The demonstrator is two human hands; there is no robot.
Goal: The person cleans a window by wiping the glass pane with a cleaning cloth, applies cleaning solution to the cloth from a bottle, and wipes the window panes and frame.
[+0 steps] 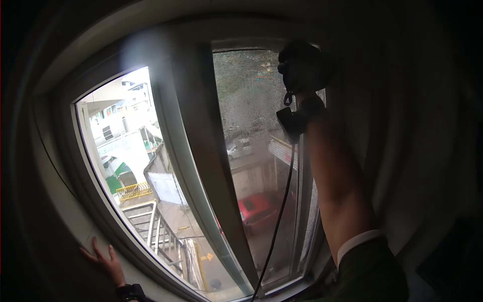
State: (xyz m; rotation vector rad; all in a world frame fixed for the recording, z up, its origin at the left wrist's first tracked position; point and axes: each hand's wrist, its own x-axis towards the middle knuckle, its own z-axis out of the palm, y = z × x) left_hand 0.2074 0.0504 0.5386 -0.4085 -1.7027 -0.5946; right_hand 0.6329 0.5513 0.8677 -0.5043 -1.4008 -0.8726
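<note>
My right hand (pixel 306 68) is raised to the upper right of the wet-looking, hazy window pane (pixel 246 100). It is a dark, rounded shape, closed up against the glass; whether the black is a glove or a cloth in the fingers I cannot tell. A small black loop (pixel 288 98) hangs beneath it. On that wrist sits a black device (pixel 289 123) with a thin cable (pixel 282 206) running down across the pane. My left hand (pixel 104 259), bare and with fingers spread, rests at the lower left by the window surround (pixel 75 216). A black band (pixel 132 292) circles its wrist.
A dark upright frame (pixel 214 151) separates the hazy pane from a clear opening on the left. Outside, far below, are a red car (pixel 259 209), a pale car (pixel 240 149), a metal frame structure (pixel 156 234) and a yellow railing (pixel 133 191).
</note>
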